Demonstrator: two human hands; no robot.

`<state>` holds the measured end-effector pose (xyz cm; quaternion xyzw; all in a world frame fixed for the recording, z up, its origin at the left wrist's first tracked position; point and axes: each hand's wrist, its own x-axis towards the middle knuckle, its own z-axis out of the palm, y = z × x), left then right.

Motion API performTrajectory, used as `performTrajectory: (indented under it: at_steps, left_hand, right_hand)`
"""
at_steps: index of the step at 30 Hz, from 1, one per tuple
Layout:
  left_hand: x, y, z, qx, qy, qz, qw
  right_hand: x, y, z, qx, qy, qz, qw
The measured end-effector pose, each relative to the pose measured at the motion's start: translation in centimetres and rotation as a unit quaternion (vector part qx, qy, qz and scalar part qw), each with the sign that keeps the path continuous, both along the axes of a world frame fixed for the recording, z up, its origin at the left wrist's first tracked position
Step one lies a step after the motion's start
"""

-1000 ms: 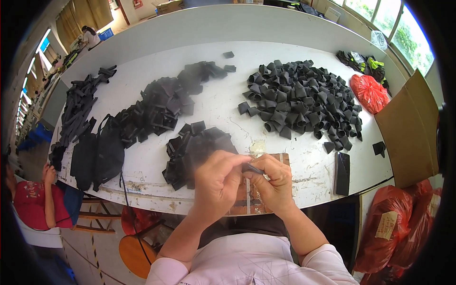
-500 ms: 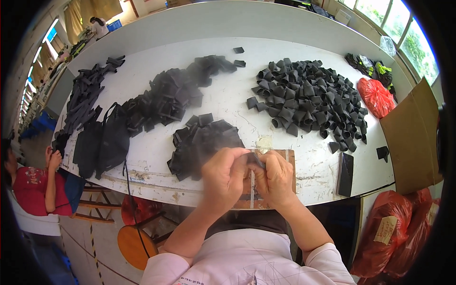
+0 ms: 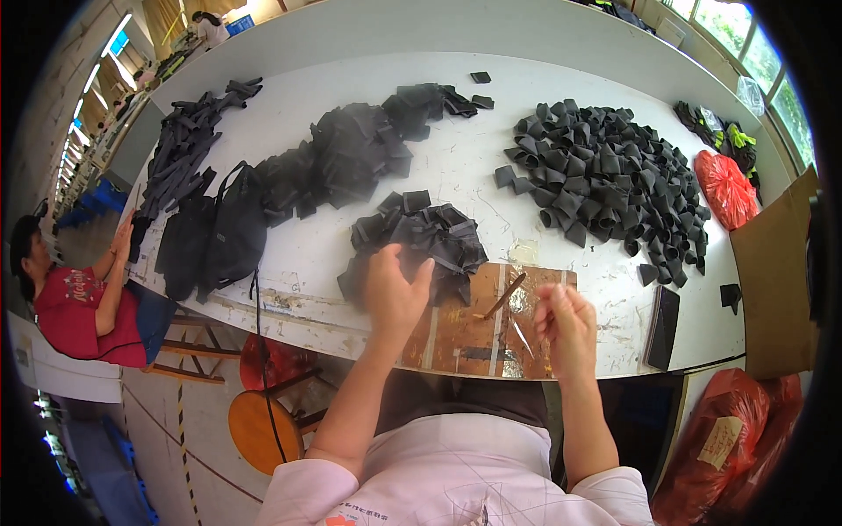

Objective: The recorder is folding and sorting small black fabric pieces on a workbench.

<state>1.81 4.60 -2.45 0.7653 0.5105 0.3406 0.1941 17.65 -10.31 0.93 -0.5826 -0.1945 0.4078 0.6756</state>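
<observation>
The left hand (image 3: 395,294) is extended forward from the lower edge, forearm angled up and slightly right, palm down; its grip is loosely spread over the near edge of a small heap of black strap pieces (image 3: 421,241), which it touches. The heap lies on the white tabletop (image 3: 456,167), just behind a brown work board (image 3: 465,329) at the near edge. The right hand (image 3: 566,324) is raised over the board's right part, wrist bent, fingers curled together; whether anything is pinched in that grip cannot be told. A thin stick (image 3: 506,295) rests tilted on the board between the hands. A larger pile of folded black pieces (image 3: 605,175) lies well apart to the right
</observation>
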Motion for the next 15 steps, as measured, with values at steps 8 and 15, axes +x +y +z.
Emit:
performTrajectory:
  at_steps: [8,15]
  left_hand:
    - [-0.8,1.5,-2.3,0.061,-0.035,0.032,0.997]
    - [-2.4,-2.4,1.6,-0.020,-0.233,-0.126,0.964]
  right_hand:
    - [-4.1,-2.2,-3.1,-0.093,0.052,0.101,0.989]
    - [-5.1,-0.7,-2.4,-0.060,0.170,0.190,0.965]
